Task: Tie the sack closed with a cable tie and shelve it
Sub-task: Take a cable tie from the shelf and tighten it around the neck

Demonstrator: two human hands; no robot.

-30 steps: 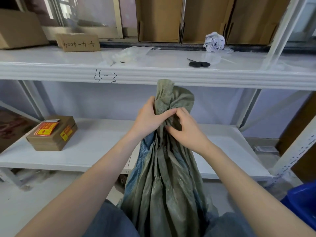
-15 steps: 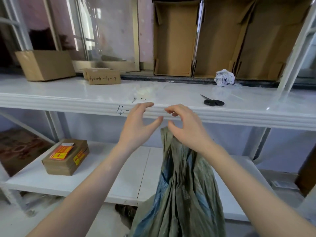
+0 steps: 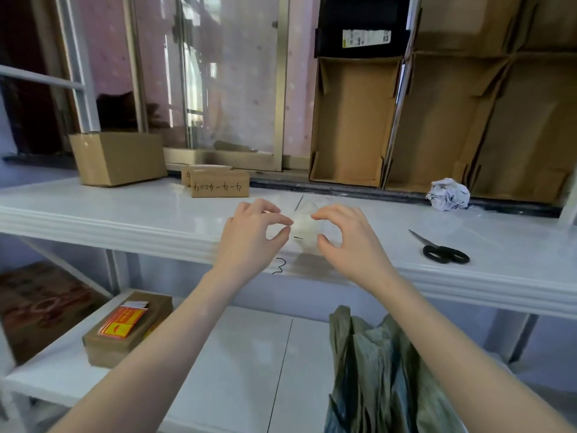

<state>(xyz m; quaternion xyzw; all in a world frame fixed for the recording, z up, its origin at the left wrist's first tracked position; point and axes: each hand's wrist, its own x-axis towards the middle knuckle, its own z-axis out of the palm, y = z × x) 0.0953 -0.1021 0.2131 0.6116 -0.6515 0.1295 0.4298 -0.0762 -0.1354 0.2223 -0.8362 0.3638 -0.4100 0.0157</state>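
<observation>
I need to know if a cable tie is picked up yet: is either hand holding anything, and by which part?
Nothing clearly held. Left hand and right hand hover, fingers curled, over a clear bag; the sack stands free.

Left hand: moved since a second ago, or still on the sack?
Yes. The left hand has let go of the sack and gone up to the upper shelf, fingers now over the clear bag there.
</observation>
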